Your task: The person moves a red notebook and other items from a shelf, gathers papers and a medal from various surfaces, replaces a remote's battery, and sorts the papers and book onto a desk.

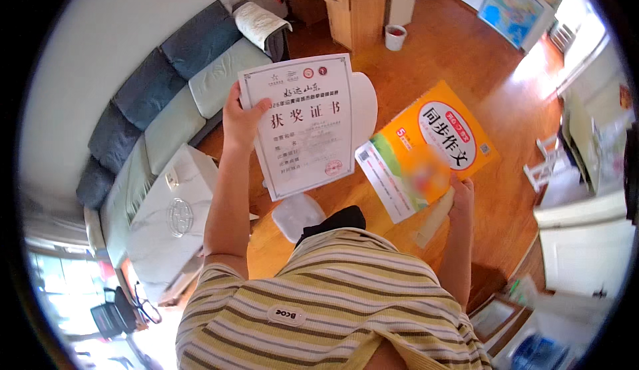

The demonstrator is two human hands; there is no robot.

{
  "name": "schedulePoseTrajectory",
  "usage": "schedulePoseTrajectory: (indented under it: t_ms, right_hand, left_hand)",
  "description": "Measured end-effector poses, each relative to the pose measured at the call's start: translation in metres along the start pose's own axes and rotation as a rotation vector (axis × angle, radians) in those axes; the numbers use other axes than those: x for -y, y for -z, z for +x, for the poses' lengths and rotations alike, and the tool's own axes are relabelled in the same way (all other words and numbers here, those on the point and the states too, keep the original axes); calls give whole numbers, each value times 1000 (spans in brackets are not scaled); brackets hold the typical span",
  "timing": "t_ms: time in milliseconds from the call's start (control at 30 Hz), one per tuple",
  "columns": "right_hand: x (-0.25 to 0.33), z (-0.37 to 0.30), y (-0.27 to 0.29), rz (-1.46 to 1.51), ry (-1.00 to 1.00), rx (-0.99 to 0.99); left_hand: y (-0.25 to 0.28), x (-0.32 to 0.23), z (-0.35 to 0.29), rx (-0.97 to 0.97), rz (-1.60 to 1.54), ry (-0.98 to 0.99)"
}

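Observation:
My left hand (245, 118) is closed on the left edge of a white certificate (309, 150), its thumb across the front. The sheet is held up facing me, with a thin patterned border, dark characters and a red round stamp low on the right. My right hand (462, 197) grips the lower right edge of an orange exercise book (393, 130). The book is tilted, with a white oval title panel and a white strip down its left side. Below the book, beside my right hand, a beige strip (436, 220) shows; I cannot tell what it belongs to.
A grey sofa (170, 70) with pale seat cushions runs along the left wall. Before it stands a marble-topped table (160, 213). A wooden desk (339, 20) and a white bin (395, 37) are at the back. A white stool seat (297, 215) is below the certificate.

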State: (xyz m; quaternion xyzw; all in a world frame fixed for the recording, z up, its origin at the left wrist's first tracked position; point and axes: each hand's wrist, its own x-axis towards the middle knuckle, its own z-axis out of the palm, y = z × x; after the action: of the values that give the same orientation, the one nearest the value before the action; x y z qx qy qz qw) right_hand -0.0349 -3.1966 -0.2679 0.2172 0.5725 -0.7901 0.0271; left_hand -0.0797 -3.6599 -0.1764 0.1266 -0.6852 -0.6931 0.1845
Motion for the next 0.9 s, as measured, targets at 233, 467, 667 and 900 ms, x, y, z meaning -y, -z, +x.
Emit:
schedulePoseTrajectory:
  t_ms: [233,467,667,900]
  right_hand:
    - [-13,78,118,-134,18,-108]
    - [0,6,144,-12,48,-305]
    - [-19,46,197,-84,68,-231]
    - [63,112,104,-155,198,35]
  left_hand:
    - [-74,51,-13,-99,-228,-79]
    - [-72,63,-1,-118,-205,37]
    - [-86,100,-13,-163,-318,39]
    - [-82,39,-51,-351,-250,-17]
